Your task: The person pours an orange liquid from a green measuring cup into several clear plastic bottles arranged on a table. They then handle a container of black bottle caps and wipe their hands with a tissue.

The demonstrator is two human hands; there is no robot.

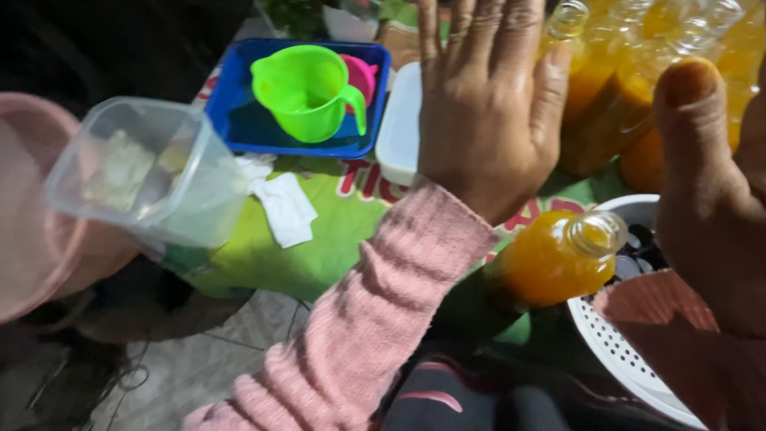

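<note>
My left hand point(487, 104) is raised over the middle of the table, its back towards me and fingers stretched out, holding nothing. Its thumb lies beside the neck of an uncapped bottle point(568, 17) in a row of several orange-filled bottles point(614, 112) at the back right. My right hand point(710, 199) fills the right edge, very near the camera, with its thumb pointing up and its fingers out of frame. Between my hands an open bottle of orange liquid point(554, 262) stands tilted next to a white perforated basket point(614, 351). Both sleeves are pink knit.
A blue tray point(239, 132) at the back holds a green jug point(307, 92) and a pink cup point(363, 76). A white lid point(399, 128) lies beside it. A clear tub point(148, 172), a pink basin point(32, 207) and a white cloth point(283, 209) are left, on the green tablecloth point(271, 259).
</note>
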